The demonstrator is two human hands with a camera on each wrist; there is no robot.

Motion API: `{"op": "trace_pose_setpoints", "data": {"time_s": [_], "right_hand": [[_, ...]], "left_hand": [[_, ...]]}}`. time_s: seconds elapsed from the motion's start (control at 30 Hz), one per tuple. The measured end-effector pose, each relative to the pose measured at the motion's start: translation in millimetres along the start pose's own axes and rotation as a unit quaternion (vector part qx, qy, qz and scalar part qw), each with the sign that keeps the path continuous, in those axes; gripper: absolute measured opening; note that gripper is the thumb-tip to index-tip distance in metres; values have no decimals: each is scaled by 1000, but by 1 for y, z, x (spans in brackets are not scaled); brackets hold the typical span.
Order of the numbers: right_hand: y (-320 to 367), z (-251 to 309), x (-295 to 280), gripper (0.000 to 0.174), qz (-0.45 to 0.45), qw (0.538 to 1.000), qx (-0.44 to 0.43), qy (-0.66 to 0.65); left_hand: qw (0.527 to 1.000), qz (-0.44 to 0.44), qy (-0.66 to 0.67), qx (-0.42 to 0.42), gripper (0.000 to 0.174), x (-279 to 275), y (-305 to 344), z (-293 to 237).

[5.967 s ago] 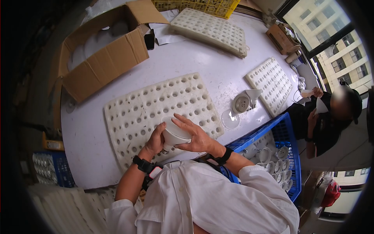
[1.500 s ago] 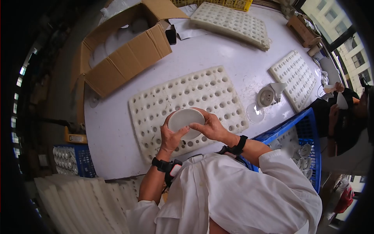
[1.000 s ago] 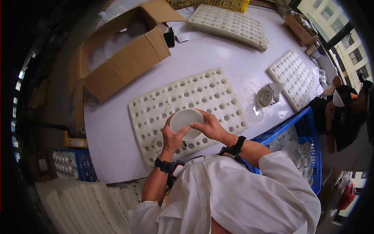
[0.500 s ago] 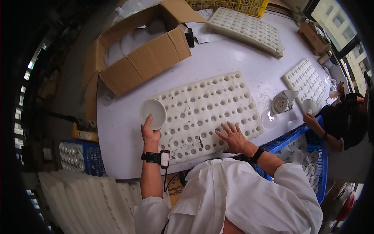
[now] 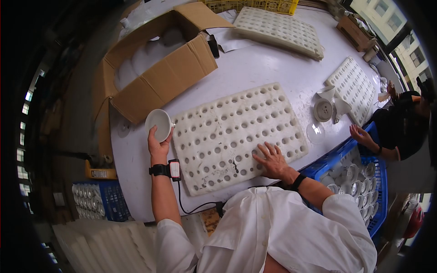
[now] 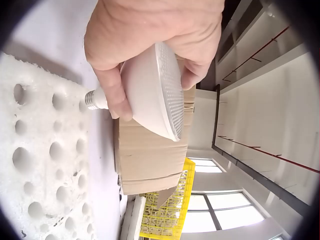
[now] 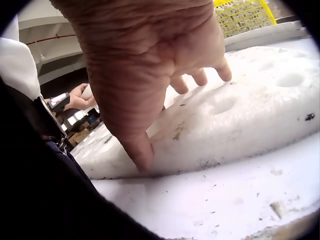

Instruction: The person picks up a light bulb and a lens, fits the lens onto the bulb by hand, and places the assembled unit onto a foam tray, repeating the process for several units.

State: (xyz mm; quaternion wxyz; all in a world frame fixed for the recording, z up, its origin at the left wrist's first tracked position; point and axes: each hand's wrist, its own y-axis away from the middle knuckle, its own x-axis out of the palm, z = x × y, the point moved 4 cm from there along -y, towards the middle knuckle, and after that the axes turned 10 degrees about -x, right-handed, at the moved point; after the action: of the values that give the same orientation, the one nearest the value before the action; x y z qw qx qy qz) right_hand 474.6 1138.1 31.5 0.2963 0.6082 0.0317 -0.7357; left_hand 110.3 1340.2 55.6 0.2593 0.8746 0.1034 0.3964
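Firstly, nearest the person, the right grip (image 5: 271,159) lay flat and released on the near edge of the foam tray (image 5: 227,123), with fingers straight and spread and holding nothing. To the left, the left grip (image 5: 156,144) was held clear of the surface (image 5: 255,73), just beside the tray's left edge, and was grasping a white reflector bulb (image 5: 159,124). Thumb and fingers were curled round the bulb's cone from below, so the bulb sat above and ahead of the palm. Its long axis ran roughly level and crosswise. The metal screw base (image 6: 94,99) pointed toward the tray's left edge and was close to it; contact could not be confirmed. The wide ribbed face was turned away from the tray and partly up toward the head camera. Beyond the bulb stood an open cardboard box (image 5: 164,79), and further off lay a second foam tray (image 5: 280,29).
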Motion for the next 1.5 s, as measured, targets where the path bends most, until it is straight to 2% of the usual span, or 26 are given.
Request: {"op": "trace_pose_setpoints", "data": {"time_s": [0.27, 0.4, 0.5, 0.67, 0.7, 0.8, 0.9, 0.97, 1.0, 1.03, 1.1, 1.13, 1.17, 1.23, 1.27, 1.33, 1.4, 1.43, 1.47, 1.5], "right_hand": [[-5, 6, 4, 82, -14, 1000, 21, -12], [-4, 6, 2, 82, -22, 999, 17, -18], [-6, 5, 1, 81, -16, 1000, 5, -20], [-2, -2, -5, 76, -27, 999, -26, -30], [-2, -5, -4, 76, -30, 999, -11, -29], [2, -9, -2, 73, -47, 997, -54, -34], [7, -16, -5, 73, -67, 996, -48, -29], [7, -23, 0, 72, -81, 991, -87, -62], [9, -28, -1, 64, -113, 986, -102, -73], [15, -35, 1, 64, -116, 986, -98, -76], [34, -57, -26, 55, -235, 952, -77, -181], [50, -74, -42, 44, -291, 940, -50, -171], [67, -98, -53, 34, -324, 926, 16, -196], [104, -159, -62, 19, -439, 877, 130, -145], [121, -194, -61, 16, -447, 843, 227, -196], [150, -259, -56, 18, -469, 807, 326, -150], [163, -310, -41, 25, -457, 819, 338, -78], [163, -331, -32, 35, -434, 842, 315, -59], [161, -357, -13, 41, -416, 848, 308, -117], [156, -362, -14, 44, -407, 878, 252, -31]], "left_hand": [[995, 16, -52, -80, 56, 20, -16, 24], [993, 26, -72, -93, 57, 22, -16, 39], [988, 3, -116, -104, 57, 14, -27, 55], [984, -40, -151, -84, 54, 15, -29, 69], [984, -51, -148, -81, 54, 17, -28, 69], [985, -64, -132, -91, 58, 13, -32, 71], [986, -70, -143, -57, 57, 13, -31, 72], [986, -76, -140, -45, 57, 15, -31, 73], [986, -71, -145, -49, 57, 18, -30, 74], [985, -83, -141, -51, 57, 19, -28, 73], [984, -97, -139, -51, 57, 18, -27, 73], [984, -101, -139, -51, 58, 16, -27, 74], [983, -106, -140, -51, 59, 16, -25, 75], [982, -109, -141, -67, 64, 18, -19, 76], [981, -113, -138, -81, 69, 16, -14, 76], [978, -132, -140, -80, 75, 2, -11, 80], [974, -136, -164, -83, 88, -4, 10, 85], [972, -135, -179, -71, 95, 2, 29, 92], [970, -162, -174, -58, 89, 0, 43, 101], [972, -151, -172, -55, 80, -11, 52, 111]]}}
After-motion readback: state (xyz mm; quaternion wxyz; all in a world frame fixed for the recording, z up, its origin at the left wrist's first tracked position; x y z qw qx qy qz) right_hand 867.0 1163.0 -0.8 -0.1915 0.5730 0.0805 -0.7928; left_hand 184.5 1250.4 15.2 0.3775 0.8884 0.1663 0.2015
